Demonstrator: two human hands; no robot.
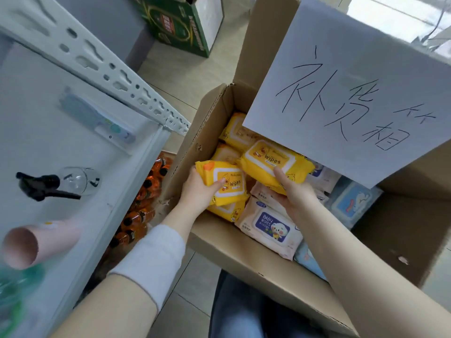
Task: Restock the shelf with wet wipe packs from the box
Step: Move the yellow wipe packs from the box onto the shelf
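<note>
An open cardboard box (195, 147) on the floor holds several wet wipe packs. My left hand (199, 191) grips a yellow wipes pack (228, 182) at the box's left side. My right hand (292, 191) grips a second yellow wipes pack (271, 161) from below, lifted a little over the others. Under them lie more yellow packs (234, 131), a pink baby wipes pack (271, 225) and a blue pack (352, 203). The white metal shelf (73, 132) stands to the left of the box.
The shelf top carries a clear spray bottle (61, 184), a pink tube (36, 242) and a flat pale pack (97, 118). Orange bottles (144, 206) fill the level below. A white handwritten sheet (353, 81) covers the box's far flap. A green carton (180, 23) stands behind.
</note>
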